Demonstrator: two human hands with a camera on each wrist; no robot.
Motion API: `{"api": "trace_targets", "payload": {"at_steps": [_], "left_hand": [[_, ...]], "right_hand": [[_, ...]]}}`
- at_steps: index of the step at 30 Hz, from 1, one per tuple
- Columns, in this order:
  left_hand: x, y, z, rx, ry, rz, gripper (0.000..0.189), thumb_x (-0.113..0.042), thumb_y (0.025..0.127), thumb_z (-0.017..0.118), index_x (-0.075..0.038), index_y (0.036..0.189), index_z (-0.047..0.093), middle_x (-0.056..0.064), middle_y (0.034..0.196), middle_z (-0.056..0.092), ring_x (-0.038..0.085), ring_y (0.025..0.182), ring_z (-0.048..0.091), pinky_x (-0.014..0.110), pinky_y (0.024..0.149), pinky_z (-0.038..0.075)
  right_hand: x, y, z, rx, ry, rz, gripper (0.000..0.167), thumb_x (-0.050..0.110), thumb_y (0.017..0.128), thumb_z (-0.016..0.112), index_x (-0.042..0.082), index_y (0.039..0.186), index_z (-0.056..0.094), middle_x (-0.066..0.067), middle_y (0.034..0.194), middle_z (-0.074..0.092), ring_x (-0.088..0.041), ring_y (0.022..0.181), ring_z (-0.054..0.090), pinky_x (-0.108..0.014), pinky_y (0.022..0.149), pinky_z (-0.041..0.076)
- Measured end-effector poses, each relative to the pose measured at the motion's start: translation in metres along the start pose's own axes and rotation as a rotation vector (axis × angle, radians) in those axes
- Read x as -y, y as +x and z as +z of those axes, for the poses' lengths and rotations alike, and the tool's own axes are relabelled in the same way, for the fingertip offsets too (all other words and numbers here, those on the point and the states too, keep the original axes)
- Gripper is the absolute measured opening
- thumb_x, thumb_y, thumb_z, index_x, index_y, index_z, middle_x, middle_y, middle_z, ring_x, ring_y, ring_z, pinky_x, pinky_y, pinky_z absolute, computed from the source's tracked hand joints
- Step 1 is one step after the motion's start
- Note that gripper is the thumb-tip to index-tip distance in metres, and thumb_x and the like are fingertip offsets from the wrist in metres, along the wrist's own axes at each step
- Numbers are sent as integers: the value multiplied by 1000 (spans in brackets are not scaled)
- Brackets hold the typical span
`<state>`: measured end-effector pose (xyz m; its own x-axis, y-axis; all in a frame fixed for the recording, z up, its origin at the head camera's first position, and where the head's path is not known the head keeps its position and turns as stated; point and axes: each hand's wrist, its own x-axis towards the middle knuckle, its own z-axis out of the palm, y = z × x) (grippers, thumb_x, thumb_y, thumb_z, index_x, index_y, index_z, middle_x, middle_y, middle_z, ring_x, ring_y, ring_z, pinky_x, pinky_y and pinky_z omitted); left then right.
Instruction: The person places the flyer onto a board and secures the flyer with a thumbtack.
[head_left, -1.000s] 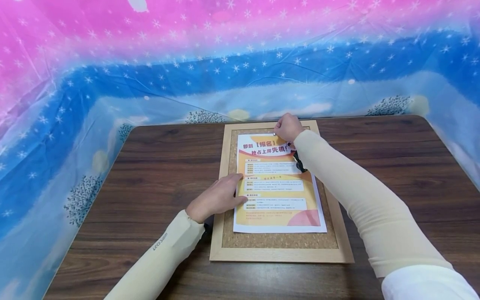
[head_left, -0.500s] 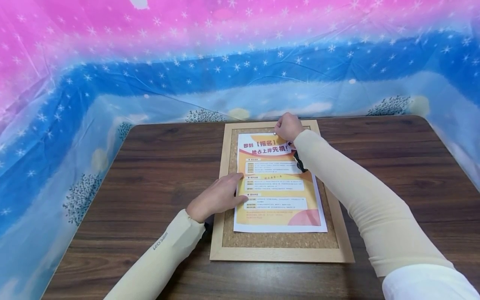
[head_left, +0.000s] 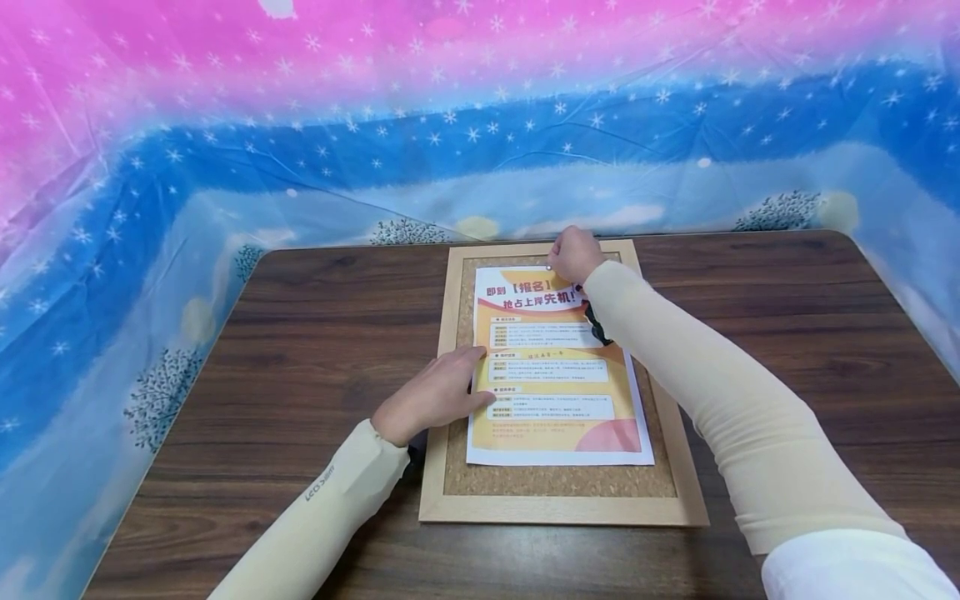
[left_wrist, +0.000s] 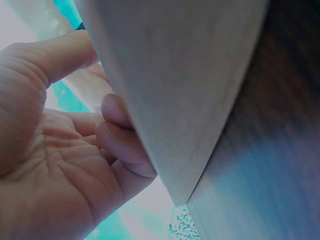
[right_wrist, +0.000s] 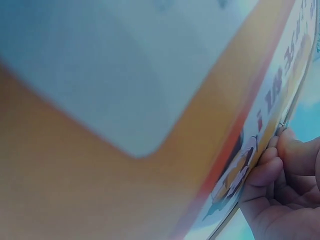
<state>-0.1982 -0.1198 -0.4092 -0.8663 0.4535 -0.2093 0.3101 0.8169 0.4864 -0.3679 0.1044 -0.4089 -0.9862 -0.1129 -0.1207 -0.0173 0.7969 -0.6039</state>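
A printed poster in yellow, orange and white (head_left: 551,433) lies on a cork board (head_left: 562,482) with a pale wooden frame (head_left: 562,510). My left hand (head_left: 438,396) reaches over the frame's left side, thumb and fingertips resting on the poster's left edge. In the left wrist view, the frame (left_wrist: 170,90) hides some fingertips. At the poster's top edge my right hand (head_left: 577,254) pinches a small pale push pin (head_left: 549,267) between thumb and finger. The right wrist view shows the pinching fingers (right_wrist: 270,172) close against the poster (right_wrist: 80,175), with only the pin's tip showing.
The board lies on a dark wood-grain table (head_left: 322,333), reaching its back edge. Behind the table hangs a pink and blue snowflake cloth (head_left: 480,125). My right forearm's cream sleeve (head_left: 705,392) crosses the frame's right side.
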Motion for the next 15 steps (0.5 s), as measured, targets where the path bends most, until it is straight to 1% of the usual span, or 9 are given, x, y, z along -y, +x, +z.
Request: {"api": "trace_targets", "payload": {"at_steps": [3, 5, 8, 11, 15], "left_hand": [[0, 0, 0, 1, -2, 2, 66, -24, 89, 68, 1, 141, 37, 8, 118, 53, 14, 98, 51, 33, 83, 43], [0, 0, 0, 3, -5, 3, 65, -24, 89, 67, 0, 141, 38, 7, 117, 53, 14, 97, 52, 33, 82, 43], [0, 0, 0, 4, -6, 5, 64, -24, 89, 67, 0, 141, 39, 6, 114, 54, 13, 95, 52, 32, 81, 44], [0, 0, 0, 3, -9, 5, 63, -24, 89, 68, 0, 140, 39, 4, 111, 54, 12, 93, 52, 32, 79, 44], [0, 0, 0, 3, -11, 6, 63, -24, 89, 68, 0, 139, 40, 4, 109, 54, 12, 91, 53, 31, 78, 44]], "right_hand": [[0, 0, 0, -2, -18, -8, 38, 13, 96, 49, 10, 58, 43, -2, 54, 37, -19, 53, 45, -33, 57, 41], [0, 0, 1, -5, -24, -7, 39, 13, 96, 49, 10, 58, 43, -2, 54, 36, -19, 53, 45, -33, 57, 41], [0, -1, 1, -4, -22, -8, 35, 13, 96, 50, 8, 61, 48, -5, 59, 43, -21, 58, 49, -33, 59, 42], [-1, -1, 0, -2, -13, -12, 29, 13, 95, 51, 6, 67, 56, -8, 68, 53, -23, 65, 53, -35, 63, 43], [-1, 0, 0, 9, -3, -9, 24, 14, 96, 52, 4, 76, 62, -11, 77, 58, -24, 71, 56, -36, 66, 44]]}}
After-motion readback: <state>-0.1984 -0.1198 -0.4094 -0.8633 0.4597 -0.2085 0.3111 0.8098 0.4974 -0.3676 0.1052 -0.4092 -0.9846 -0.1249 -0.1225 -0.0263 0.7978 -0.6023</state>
